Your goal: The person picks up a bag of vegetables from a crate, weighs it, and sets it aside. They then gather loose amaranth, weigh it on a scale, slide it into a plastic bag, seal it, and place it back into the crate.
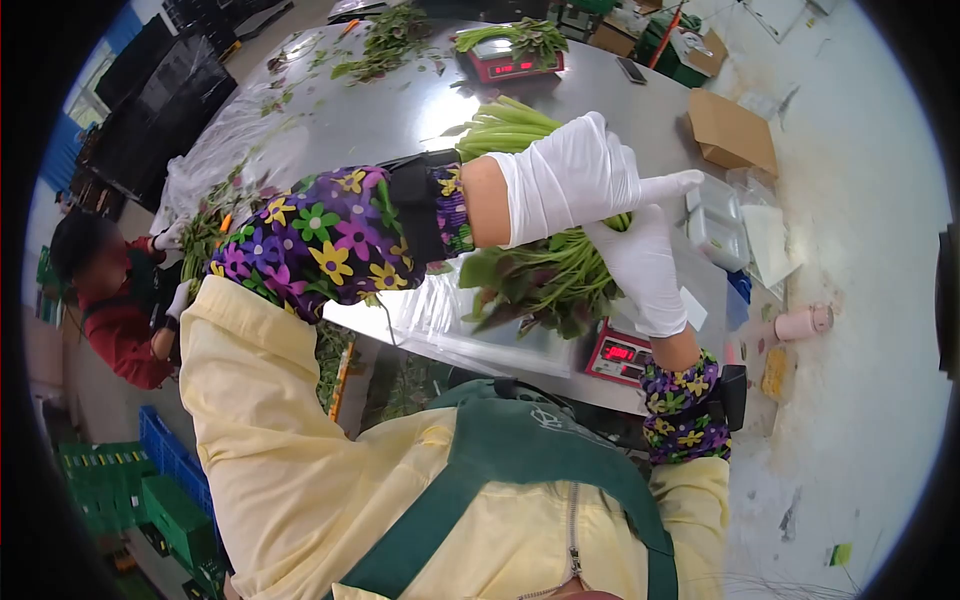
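A bunch of leafy greens (545, 280) with pale green stems (505, 128) is held above a steel table (400, 100). My left hand (575, 175), in a white glove with a flowered sleeve cover, wraps around the middle of the bunch, its forefinger pointing right. My right hand (645, 265), also white-gloved, grips the same bunch from below, just above a red digital scale (620, 355). The leaves hang toward me and hide most of the scale's pan.
A second red scale (510, 62) with greens on it stands at the table's far side. Loose greens (385, 45) lie scattered nearby. A cardboard box (732, 130) and clear plastic containers (715, 220) sit at right. A person in red (115, 310) works at left, above green crates (120, 490).
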Demonstrator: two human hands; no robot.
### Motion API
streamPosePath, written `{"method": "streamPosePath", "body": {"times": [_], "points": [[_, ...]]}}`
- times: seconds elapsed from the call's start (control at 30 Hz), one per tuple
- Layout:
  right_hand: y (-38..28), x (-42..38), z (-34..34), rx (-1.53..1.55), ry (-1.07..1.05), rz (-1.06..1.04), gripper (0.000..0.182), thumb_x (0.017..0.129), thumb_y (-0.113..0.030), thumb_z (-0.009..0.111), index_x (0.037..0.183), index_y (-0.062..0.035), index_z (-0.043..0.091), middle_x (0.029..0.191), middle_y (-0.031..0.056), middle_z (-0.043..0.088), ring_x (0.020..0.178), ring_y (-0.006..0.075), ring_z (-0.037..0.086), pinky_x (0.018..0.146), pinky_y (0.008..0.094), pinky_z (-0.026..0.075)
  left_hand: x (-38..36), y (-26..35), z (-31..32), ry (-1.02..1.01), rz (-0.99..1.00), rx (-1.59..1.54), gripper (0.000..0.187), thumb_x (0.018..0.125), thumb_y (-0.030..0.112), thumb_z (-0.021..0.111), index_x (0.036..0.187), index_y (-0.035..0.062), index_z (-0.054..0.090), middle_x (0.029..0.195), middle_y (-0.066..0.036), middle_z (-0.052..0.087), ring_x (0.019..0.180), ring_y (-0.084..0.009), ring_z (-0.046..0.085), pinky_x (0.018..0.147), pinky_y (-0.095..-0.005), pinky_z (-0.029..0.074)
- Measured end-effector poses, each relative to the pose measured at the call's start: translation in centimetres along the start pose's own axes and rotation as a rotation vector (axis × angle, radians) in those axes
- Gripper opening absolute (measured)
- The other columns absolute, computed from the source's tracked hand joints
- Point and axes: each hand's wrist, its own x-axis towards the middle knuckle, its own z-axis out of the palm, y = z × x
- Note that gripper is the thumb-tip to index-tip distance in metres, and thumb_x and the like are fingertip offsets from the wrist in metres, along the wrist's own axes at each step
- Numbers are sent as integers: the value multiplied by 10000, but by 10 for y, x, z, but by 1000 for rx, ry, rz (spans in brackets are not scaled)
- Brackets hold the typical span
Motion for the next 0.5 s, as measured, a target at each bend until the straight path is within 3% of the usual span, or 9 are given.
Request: {"method": "streamPosePath", "body": {"times": [0.03, 0.1, 0.13, 0.17, 0.23, 0.3, 0.37, 0.43, 0.5], "points": [[-1, -2, -6, 34, 23, 7, 243, 821, -81, 657, 1033, 34, 625, 912, 77, 658, 841, 150, 622, 737, 313, 488, 6, -2, -1, 13, 4, -6, 840, 737, 97, 611, 1497, 230, 278, 609, 2, 437, 552, -152, 505, 566, -337, 433], [7, -4, -21, 32, 105, -6, 240, 824, -71, 655, 1040, 26, 615, 897, 67, 652, 820, 146, 616, 725, 304, 492, 20, -9, -11, 256, -6, -53, 850, 699, 117, 652, 1474, 229, 321, 700, 0, 506, 673, -174, 559, 652, -337, 460], [13, -6, -30, 40, 179, -23, 239, 827, -62, 652, 1047, 17, 604, 882, 58, 645, 798, 141, 610, 713, 294, 496, 18, -9, -18, 316, -73, -213, 804, 671, 120, 711, 1415, 201, 417, 826, -2, 577, 785, -193, 583, 697, -346, 466], [26, -9, -39, 25, 198, -16, 239, 827, -62, 652, 1047, 17, 604, 882, 58, 645, 798, 141, 610, 713, 294, 496, 15, -10, -30, 334, -62, -225, 804, 671, 120, 711, 1415, 201, 417, 826, -2, 577, 785, -193, 583, 697, -346, 466], [50, -15, -50, 522, 229, 143, 252, 834, -53, 640, 1077, 5, 608, 878, 26, 637, 744, 106, 590, 685, 261, 488, -3, -14, -47, 504, -277, -443, 561, 684, 79, 741, 1222, 140, 594, 837, -21, 615, 765, -217, 589, 694, -346, 464], [53, -24, -64, 572, 257, 209, 282, 826, -46, 655, 1101, -14, 603, 896, 2, 625, 769, 80, 574, 686, 237, 478, -33, -3, -43, 415, -516, -528, 314, 708, 23, 742, 1007, 86, 670, 799, -48, 627, 715, -220, 584, 696, -326, 463], [59, -31, -71, 511, 393, 188, 287, 829, -53, 663, 1106, -15, 599, 892, 2, 623, 777, 74, 569, 691, 239, 477, -45, 30, -13, 420, -722, -716, 166, 752, 16, 710, 909, 54, 671, 752, -57, 624, 669, -179, 577, 662, -290, 454], [63, -36, -74, 491, 398, 184, 285, 833, -57, 664, 1108, -15, 600, 892, 2, 623, 780, 73, 567, 690, 237, 474, -44, 60, 8, 273, -878, -1068, 142, 788, 52, 707, 924, 40, 669, 747, -47, 618, 656, -131, 570, 630, -263, 447], [66, -39, -74, 475, 385, 180, 284, 837, -61, 666, 1109, -15, 601, 891, 1, 623, 783, 72, 565, 689, 236, 472, -37, 74, 31, 224, -935, -1115, 135, 810, 86, 708, 926, 28, 671, 731, -32, 607, 646, -114, 562, 622, -251, 453]]}}
